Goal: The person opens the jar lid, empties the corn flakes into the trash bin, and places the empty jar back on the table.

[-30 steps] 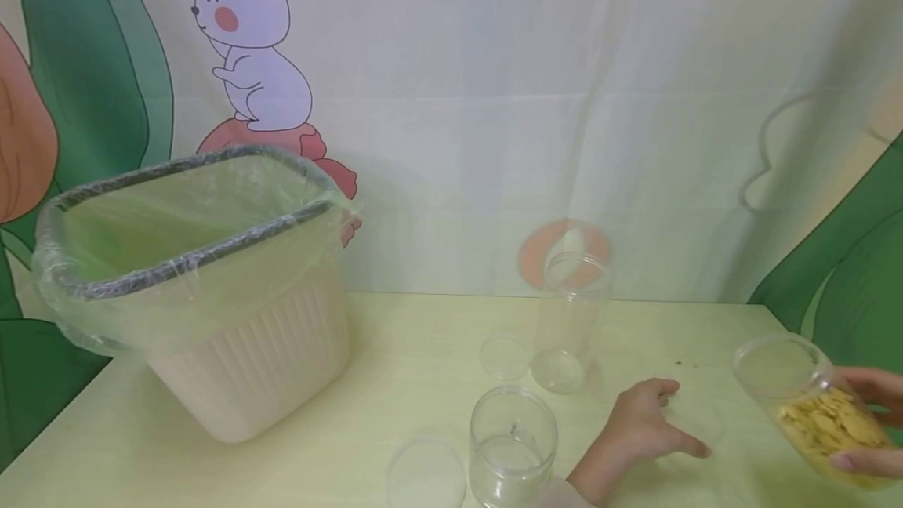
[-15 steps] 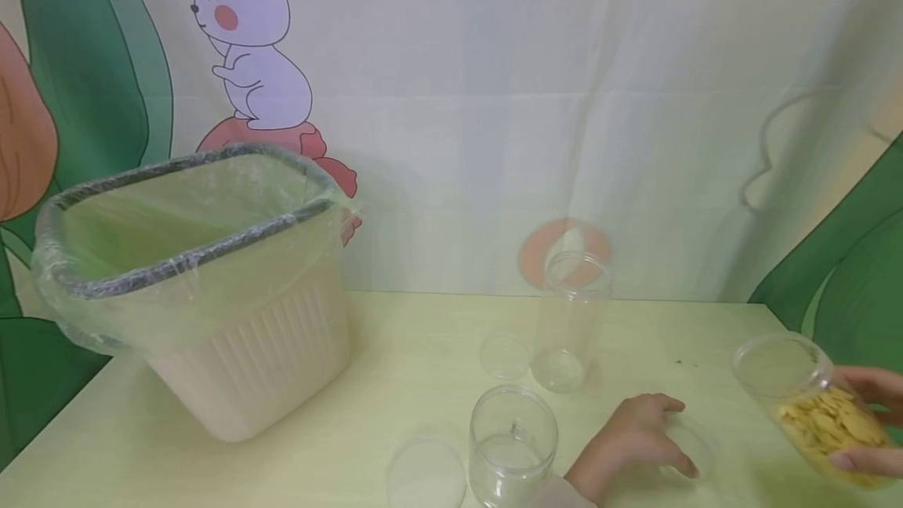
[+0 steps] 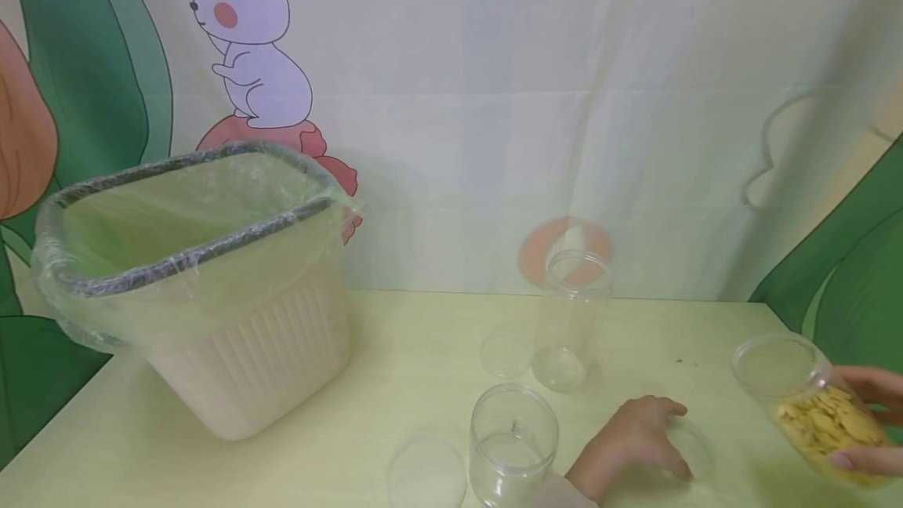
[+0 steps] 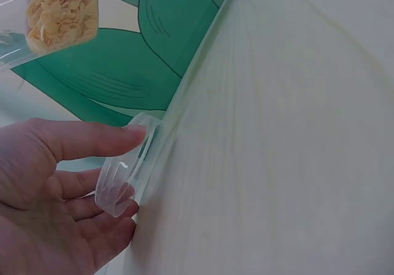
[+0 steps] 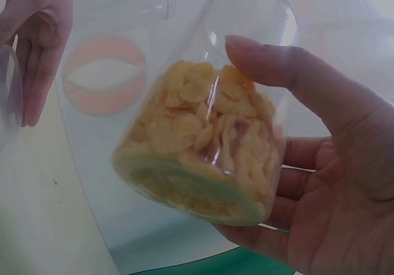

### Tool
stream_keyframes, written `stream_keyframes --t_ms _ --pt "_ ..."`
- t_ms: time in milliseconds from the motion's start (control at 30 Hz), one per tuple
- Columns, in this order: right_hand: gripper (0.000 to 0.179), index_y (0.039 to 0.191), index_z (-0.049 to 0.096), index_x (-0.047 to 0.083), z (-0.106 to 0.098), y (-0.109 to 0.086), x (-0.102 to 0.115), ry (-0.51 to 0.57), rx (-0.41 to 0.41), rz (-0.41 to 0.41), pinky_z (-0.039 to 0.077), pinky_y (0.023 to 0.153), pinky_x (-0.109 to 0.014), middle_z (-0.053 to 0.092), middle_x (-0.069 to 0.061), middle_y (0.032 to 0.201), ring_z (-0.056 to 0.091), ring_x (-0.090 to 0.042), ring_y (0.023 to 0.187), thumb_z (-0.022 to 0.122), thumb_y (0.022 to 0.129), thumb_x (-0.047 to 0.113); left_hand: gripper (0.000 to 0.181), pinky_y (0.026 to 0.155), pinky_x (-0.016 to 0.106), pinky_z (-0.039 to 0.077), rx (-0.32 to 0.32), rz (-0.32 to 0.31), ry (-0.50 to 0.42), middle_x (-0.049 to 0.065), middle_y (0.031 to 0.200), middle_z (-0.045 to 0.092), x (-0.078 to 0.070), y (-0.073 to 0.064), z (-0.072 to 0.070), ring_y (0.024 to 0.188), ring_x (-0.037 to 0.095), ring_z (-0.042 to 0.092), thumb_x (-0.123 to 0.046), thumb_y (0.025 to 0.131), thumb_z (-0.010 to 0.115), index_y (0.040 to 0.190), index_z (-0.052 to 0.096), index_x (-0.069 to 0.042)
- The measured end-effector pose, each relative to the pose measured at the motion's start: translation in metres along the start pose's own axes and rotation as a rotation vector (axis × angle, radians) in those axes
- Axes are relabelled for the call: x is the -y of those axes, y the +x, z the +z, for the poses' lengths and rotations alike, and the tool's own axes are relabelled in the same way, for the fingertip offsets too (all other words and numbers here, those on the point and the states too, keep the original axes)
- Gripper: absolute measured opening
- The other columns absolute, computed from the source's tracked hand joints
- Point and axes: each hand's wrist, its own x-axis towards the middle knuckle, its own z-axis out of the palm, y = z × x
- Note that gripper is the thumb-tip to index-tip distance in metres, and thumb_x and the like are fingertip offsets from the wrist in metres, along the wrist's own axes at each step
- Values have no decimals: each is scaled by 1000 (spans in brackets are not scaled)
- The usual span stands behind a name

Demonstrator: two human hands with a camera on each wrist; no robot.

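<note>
My left hand (image 3: 638,437) holds a clear round lid (image 4: 120,176) by its rim at the table surface, thumb on one side and fingers on the other. In the head view that lid is faint and partly covered by the hand. At the right edge, my right hand (image 5: 332,139) grips a clear jar (image 5: 252,16) partly filled with yellow flakes (image 5: 203,127). The jar is tilted and held above the table, its open mouth toward the upper left. Only part of the right hand shows in the head view.
A short clear jar (image 3: 513,445) stands left of my left forearm, with a clear lid (image 3: 426,477) beside it. Farther back are a tall clear jar (image 3: 567,328) and another lid (image 3: 504,355). A bag-lined bin (image 3: 261,359) occupies the left of the table (image 3: 416,367).
My left hand has come slightly nearer and its thumb and fingers have closed in on the lid, which has shifted slightly left. The right hand and the jar of flakes stay almost still.
</note>
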Motion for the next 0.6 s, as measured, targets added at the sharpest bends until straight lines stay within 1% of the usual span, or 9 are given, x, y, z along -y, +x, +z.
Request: stream_keyframes --t_ms 67,133,267,500,600 --pt "105 108 32 57 1 0 2 -26 8 33 34 63 -1 47 33 98 42 20 87 88 42 -3 67 85 14 40 0 22 46 -16 114 56 0 0 0 105 1 51 -22 59 84 120 57 -28" --pt "103 107 32 57 1 0 4 -52 8 62 34 61 -3 46 34 97 41 21 86 89 42 1 68 84 12 39 -6 44 93 -16 113 57 0 0 1 103 0 51 -23 58 84 120 57 -28" --pt "98 106 35 54 2 0 6 -58 9 83 36 60 -5 46 34 96 41 20 85 89 43 2 69 81 9 38 -17 74 158 -16 110 57 0 0 2 100 -2 51 -25 58 84 121 57 -28" --pt "105 109 36 54 1 1 5 -13 -19 23 35 62 -3 49 32 98 44 19 86 88 39 -5 69 80 12 41 -4 60 175 -17 114 55 -1 -1 4 102 -1 51 -23 59 82 122 56 -29" --pt "105 110 36 54 1 1 4 -3 -19 14 35 62 -3 49 31 98 44 19 87 87 40 -5 69 79 12 41 0 62 191 -18 116 54 -1 -1 4 104 -2 50 -22 59 82 122 56 -29"
